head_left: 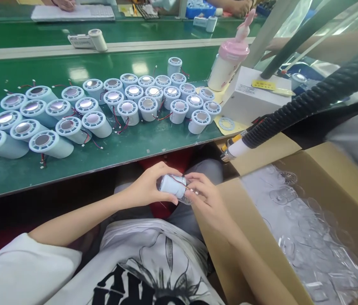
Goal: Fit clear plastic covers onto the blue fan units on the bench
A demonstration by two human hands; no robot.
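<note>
We hold the light-blue cylindrical housing [172,185] in front of the torso, just below the edge of the green workbench [118,154], with the left hand [150,184] clasping its body between thumb and fingers. At its other end, we set the curled fingers of the right hand [209,200] by the clear plastic cover [185,199] and the thin wire lead [180,182]; we cannot tell whether they pinch either. We observe similar blue units [128,109] on the workbench and an open cardboard box [226,224] containing clear plastic parts [309,228] beside the right forearm.
</note>
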